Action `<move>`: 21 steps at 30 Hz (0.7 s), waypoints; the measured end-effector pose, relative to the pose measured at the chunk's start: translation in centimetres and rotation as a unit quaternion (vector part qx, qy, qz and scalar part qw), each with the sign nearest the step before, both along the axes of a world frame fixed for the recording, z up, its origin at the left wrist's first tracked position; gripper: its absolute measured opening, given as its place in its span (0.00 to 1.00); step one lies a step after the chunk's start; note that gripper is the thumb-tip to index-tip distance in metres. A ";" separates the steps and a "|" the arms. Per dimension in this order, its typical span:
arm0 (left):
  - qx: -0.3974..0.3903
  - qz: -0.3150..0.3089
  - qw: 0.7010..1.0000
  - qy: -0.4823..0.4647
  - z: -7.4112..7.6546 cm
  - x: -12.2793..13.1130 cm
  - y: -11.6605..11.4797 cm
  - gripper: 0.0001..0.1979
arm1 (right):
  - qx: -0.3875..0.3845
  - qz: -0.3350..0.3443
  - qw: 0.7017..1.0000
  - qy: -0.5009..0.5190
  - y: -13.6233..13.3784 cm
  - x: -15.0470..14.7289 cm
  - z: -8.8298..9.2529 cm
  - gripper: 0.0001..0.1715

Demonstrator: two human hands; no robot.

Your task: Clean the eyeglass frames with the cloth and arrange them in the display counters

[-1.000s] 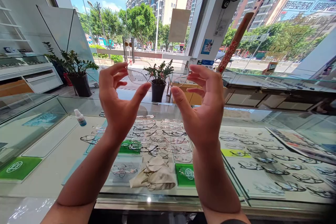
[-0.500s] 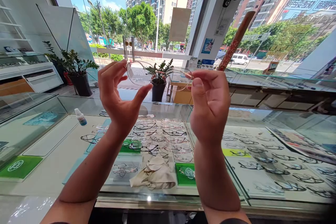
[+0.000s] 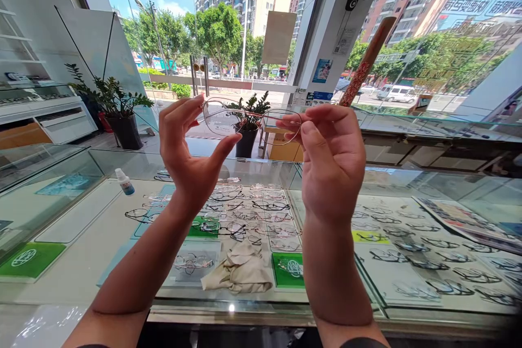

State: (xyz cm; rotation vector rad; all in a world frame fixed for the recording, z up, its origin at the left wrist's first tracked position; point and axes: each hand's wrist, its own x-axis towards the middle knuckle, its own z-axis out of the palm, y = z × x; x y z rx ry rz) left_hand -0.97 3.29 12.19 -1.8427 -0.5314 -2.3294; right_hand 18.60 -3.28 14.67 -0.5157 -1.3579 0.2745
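Left hand [image 3: 187,157] and right hand [image 3: 332,166] pinch thin metal eyeglasses [image 3: 222,119] (window sign [image 3: 477,5] too warped to read).

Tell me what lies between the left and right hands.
In the head view, a pair of glasses spans the gap, held by the left hand and the right hand. A potted plant shows farther off, behind the glasses.
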 end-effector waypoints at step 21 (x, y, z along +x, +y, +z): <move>0.000 0.109 0.994 -0.026 -0.6 1.5 -2.1 0.35 | -0.098 0.035 0.994 0.036 1.9 1.2 0.0 0.17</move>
